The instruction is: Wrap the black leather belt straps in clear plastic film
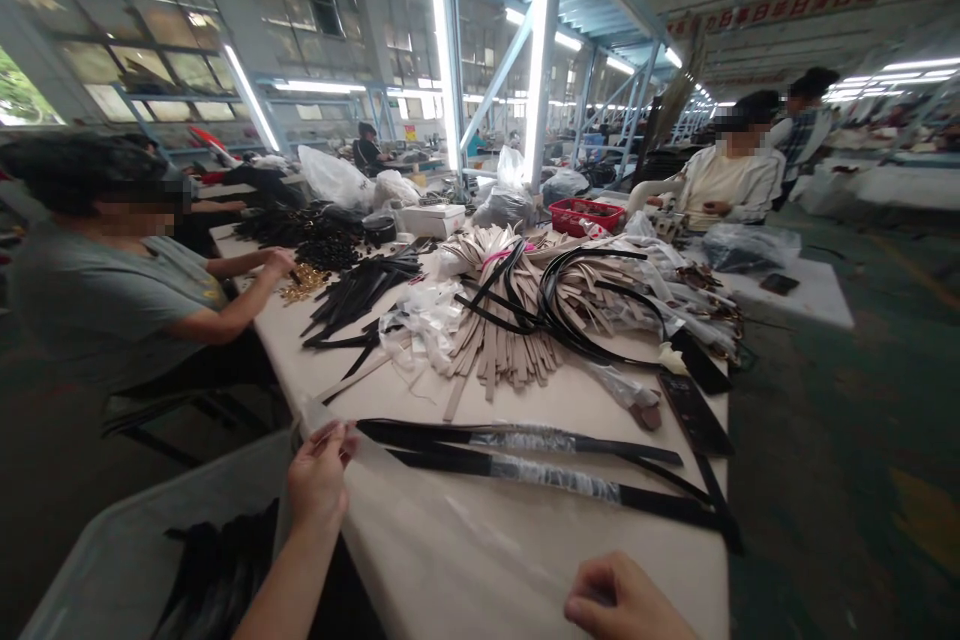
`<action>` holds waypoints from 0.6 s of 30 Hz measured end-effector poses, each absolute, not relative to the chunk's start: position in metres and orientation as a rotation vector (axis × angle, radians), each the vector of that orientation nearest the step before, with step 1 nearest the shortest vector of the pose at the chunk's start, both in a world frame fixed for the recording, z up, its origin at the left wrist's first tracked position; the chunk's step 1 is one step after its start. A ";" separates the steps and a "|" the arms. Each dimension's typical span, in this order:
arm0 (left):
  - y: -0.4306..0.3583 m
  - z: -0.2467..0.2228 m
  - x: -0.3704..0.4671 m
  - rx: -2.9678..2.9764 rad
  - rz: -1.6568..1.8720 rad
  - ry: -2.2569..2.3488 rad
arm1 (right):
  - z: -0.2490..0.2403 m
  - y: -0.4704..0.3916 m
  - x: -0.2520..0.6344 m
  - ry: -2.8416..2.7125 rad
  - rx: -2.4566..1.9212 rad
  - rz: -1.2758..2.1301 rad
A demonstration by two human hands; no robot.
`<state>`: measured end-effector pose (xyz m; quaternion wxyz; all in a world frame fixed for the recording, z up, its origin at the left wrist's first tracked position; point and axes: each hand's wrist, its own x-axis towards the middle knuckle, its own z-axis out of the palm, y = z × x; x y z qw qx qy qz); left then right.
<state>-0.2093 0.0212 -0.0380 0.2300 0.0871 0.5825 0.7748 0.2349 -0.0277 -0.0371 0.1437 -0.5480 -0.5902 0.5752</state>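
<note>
My left hand (322, 465) is closed in a pinch at the table's left edge, on what looks like a thin, see-through plastic film (390, 470). The film stretches to the right over the table, and its far end is too faint to follow. Low in the view, my right hand (615, 595) is curled above the table near the front; what its fingers hold, if anything, is hidden. Beyond my hands lie two bundles of long black straps (442, 461), each with clear plastic wrapped around its middle.
On the table (450, 540) are beige strips (502, 350), coiled black straps (555, 305), a dark phone-like slab (694, 412), black strips (367, 290) and a red basket (589, 216). A bin (97, 545) with black pieces stands at the lower left. A person (112, 290) works at the left.
</note>
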 end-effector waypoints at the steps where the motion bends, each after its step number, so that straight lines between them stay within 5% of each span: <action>1: 0.027 -0.041 -0.219 0.252 2.138 1.614 | -0.036 -0.022 0.236 -1.698 -1.561 1.652; 18: 0.142 -0.064 -0.326 1.114 1.429 2.526 | -0.039 0.063 0.208 -1.172 -1.468 1.602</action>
